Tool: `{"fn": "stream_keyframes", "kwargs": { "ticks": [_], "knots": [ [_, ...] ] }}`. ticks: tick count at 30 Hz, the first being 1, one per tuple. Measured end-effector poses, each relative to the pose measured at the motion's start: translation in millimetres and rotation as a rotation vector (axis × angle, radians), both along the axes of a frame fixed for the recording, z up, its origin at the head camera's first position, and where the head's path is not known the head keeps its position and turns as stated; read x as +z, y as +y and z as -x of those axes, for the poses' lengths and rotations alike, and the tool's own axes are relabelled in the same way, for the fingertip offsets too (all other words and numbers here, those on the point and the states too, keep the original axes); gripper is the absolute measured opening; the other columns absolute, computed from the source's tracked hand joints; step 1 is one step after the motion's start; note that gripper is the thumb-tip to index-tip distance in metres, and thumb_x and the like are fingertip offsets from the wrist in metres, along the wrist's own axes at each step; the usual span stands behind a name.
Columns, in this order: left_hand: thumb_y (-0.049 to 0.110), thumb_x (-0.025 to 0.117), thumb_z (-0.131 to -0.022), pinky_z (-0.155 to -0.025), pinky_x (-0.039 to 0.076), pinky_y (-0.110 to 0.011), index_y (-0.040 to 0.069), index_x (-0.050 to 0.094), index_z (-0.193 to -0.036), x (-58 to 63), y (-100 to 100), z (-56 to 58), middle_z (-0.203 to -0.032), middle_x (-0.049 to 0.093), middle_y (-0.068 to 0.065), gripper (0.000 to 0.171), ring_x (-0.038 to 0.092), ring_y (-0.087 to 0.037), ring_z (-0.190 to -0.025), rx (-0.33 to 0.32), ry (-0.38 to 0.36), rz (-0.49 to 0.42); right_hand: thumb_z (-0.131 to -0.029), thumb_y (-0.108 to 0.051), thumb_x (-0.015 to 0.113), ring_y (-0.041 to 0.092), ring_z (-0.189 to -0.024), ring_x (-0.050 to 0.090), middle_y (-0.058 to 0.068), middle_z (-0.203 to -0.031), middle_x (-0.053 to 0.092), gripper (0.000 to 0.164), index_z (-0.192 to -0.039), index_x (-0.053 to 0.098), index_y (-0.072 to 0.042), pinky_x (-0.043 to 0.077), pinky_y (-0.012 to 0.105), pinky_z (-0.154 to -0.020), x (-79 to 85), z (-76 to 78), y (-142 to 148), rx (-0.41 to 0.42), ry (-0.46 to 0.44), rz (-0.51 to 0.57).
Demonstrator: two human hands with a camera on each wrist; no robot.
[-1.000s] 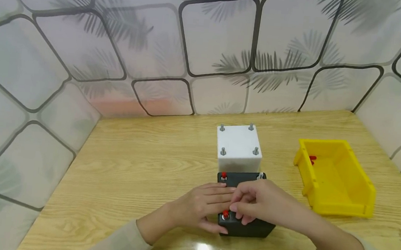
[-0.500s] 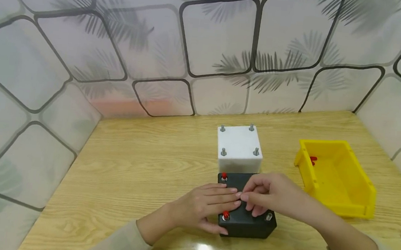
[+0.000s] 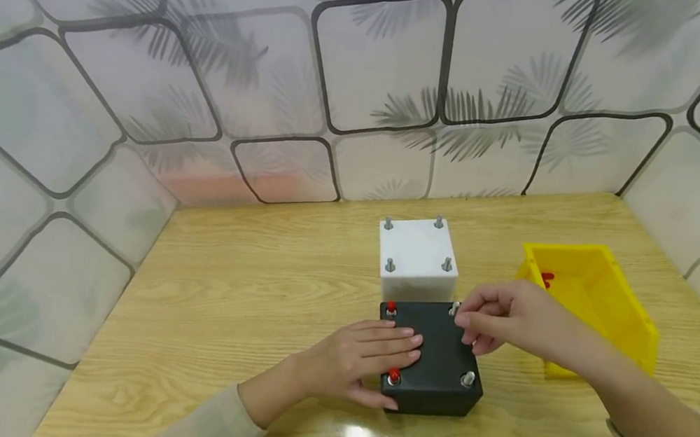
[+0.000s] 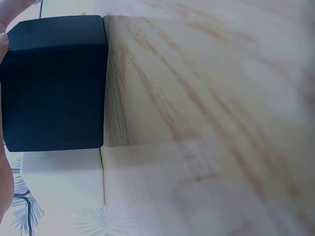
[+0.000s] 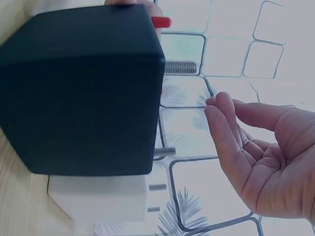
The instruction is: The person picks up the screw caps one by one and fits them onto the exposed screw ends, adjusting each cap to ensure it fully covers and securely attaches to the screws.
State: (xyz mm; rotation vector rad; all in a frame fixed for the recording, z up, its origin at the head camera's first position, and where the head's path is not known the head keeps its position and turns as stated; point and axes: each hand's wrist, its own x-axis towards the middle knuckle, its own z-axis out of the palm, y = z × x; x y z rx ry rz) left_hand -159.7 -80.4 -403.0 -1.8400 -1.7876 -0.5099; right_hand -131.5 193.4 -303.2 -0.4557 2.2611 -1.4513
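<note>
A black box (image 3: 439,347) stands on the table with a threaded stud at each top corner. Red caps cover both left studs, the far one (image 3: 391,307) and the near one (image 3: 394,375). Bare metal shows on the right studs, such as the near right stud (image 3: 467,378). My left hand (image 3: 352,356) lies flat across the box's left side, fingers extended over the top and thumb at the near edge. Above the box's right side hovers my right hand (image 3: 505,318), fingers loosely bent. Thumb and fingertips (image 5: 212,110) come close together in the right wrist view, with nothing seen between them.
Directly behind the black box is a white box (image 3: 418,250) with bare studs at its top corners. A yellow bin (image 3: 626,308) stands to the right, partly behind my right forearm, with a few red caps (image 3: 547,278) inside. Patterned panels (image 3: 383,67) enclose the wooden table (image 3: 224,277).
My right hand has moved from the near left red cap, across the box top, to its right side. My left hand has stayed in place on the box.
</note>
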Motion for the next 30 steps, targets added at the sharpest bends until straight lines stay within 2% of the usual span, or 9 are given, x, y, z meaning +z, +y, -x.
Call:
{"fn": "stream_keyframes", "kwargs": {
  "ticks": [17,30],
  "knots": [
    [0.051,0.078,-0.072,-0.108,0.038,-0.037,-0.002,0.062,-0.121,-0.5,0,-0.5,-0.129,0.058,-0.016,0.074,0.054,-0.026,-0.123,0.002,0.012,-0.004,-0.089,-0.019,0.066,0.021,-0.066,0.068,0.012,-0.078,0.068,0.026,-0.098,0.061,0.006,0.059,0.031,-0.064,-0.4,6.5,21,-0.06,-0.02,-0.041],
    [0.051,0.078,-0.072,-0.108,0.038,-0.037,-0.002,0.061,-0.122,0.2,0,0.2,-0.13,0.058,-0.016,0.075,0.054,-0.027,-0.123,-0.002,0.01,-0.004,-0.093,-0.018,0.06,0.022,-0.068,0.068,0.012,-0.084,0.069,0.029,-0.105,0.059,0.009,0.059,0.032,-0.066,-3.4,13.8,48,-0.093,-0.075,-0.05]
  ]
}}
